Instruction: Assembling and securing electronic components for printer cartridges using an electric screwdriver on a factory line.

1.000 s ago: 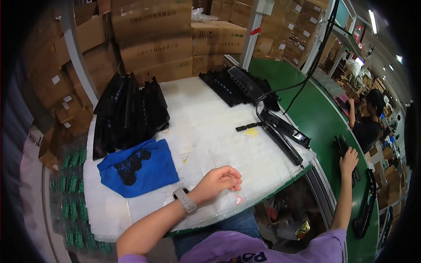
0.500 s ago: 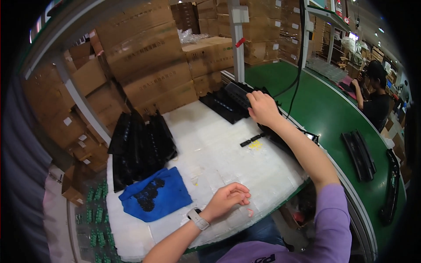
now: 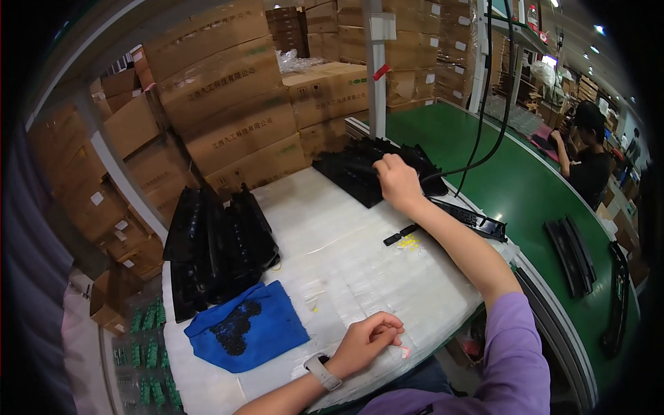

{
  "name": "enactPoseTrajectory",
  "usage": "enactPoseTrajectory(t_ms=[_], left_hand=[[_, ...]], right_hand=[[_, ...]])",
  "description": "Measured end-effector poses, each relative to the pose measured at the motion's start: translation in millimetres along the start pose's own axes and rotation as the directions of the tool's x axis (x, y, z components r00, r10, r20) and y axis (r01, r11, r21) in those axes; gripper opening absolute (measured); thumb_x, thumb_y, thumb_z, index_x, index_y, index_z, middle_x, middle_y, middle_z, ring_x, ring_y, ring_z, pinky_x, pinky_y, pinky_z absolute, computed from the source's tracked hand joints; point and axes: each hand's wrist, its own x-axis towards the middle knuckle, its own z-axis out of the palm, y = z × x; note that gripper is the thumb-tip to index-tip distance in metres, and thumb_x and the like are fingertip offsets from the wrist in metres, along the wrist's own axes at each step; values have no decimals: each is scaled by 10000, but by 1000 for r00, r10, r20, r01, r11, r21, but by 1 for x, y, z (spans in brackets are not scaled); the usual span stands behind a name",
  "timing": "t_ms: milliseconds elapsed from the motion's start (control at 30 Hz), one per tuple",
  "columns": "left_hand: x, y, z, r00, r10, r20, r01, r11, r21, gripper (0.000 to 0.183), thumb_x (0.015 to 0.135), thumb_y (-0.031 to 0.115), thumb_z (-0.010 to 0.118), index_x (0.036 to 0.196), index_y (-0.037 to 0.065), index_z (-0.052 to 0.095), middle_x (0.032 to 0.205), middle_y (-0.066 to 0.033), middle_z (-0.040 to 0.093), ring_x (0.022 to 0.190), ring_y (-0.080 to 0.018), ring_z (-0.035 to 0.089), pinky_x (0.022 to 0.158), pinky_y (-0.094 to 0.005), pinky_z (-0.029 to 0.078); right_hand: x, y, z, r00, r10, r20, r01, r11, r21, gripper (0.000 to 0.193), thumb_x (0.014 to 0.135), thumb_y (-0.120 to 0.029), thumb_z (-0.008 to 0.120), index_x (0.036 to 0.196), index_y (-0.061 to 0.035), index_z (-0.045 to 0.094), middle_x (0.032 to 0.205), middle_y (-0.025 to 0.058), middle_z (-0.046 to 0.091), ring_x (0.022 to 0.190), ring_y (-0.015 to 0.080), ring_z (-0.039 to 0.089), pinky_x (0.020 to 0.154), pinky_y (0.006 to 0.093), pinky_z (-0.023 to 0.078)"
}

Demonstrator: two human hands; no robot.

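Observation:
My right hand (image 3: 398, 183) is closed, knuckles up, over the near side of a pile of long black plastic parts (image 3: 346, 169) at the back right. What its fingers hold is hidden; a black cable (image 3: 477, 163) loops down and runs in behind this hand. My left hand (image 3: 366, 344) rests near the table's front edge, fingers curled and thumb against them, and whatever is inside does not show. Beside my right forearm lie a long black frame-like part (image 3: 477, 220), small black strips (image 3: 401, 236) and several yellow bits (image 3: 409, 242).
A blue cloth (image 3: 277, 332) with many tiny dark pieces lies at left, below a row of black plastic parts (image 3: 218, 249). More black parts (image 3: 570, 256) lie on the green conveyor (image 3: 526, 207) at right. Cardboard boxes (image 3: 235, 131) stand behind; a person (image 3: 591, 155) works far right.
My right hand has come slightly nearer and left, and the cable behind it now hangs in a wider loop. The dark piece at its fingertips no longer stands out. My left hand stays curled.

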Motion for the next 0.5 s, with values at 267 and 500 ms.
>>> enactPoseTrajectory(t_ms=[267, 500], left_hand=[[-7, 36, -11, 652, 743, 153, -184, -41, 982, 299, 672, 24, 670, 957, 26, 580, 1042, -156, 573, 904, -338, 582, 743, -370, 486], [-7, 57, -6, 902, 399, -167, 229, -114, 967, 633, 674, 338, 727, 1159, 1, 501, 1182, -182, 511, 1172, -352, 431, 920, -517, 340]], right_hand=[[-55, -54, -83, 878, -465, -112, 477, 836, 273, 192, 648, -80, 619, 825, -11, 599, 697, 46, 458, 655, 181, 512, 474, 263, 416], [-109, -58, -137, 833, -513, 206, 205, 633, 747, 139, 693, -112, 714, 784, -34, 643, 649, 38, 526, 582, 182, 538, 465, 285, 449]])
